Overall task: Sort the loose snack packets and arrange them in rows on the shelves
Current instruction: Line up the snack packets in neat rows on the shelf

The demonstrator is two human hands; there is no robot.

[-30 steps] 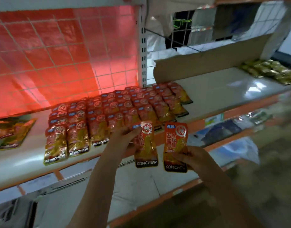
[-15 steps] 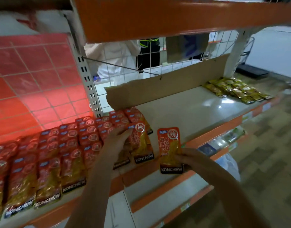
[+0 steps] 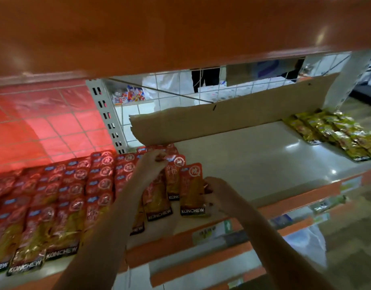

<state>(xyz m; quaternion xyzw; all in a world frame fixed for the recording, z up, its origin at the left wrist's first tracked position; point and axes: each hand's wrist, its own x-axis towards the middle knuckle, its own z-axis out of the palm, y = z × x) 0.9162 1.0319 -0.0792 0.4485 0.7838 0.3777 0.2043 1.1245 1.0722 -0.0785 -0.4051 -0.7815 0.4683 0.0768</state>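
Rows of red and gold KONCHEW snack packets [image 3: 54,206] overlap on the grey shelf [image 3: 253,164], filling its left part. My left hand [image 3: 153,164] pinches the top of one red packet [image 3: 175,176] at the right end of the rows. My right hand [image 3: 218,193] grips the side of another red packet [image 3: 191,191], which stands just right of the first, low over the shelf near its front edge.
A strip of cardboard [image 3: 232,120] leans along the back of the shelf. Yellow-green packets [image 3: 337,135] lie in rows at the far right. An orange shelf [image 3: 180,28] hangs close overhead. A white upright post [image 3: 109,120] and a wire grid back the shelf.
Both hands have moved forward and up from in front of the shelf edge to over the shelf, carrying their packets to the right end of the red rows. The view has shifted right.
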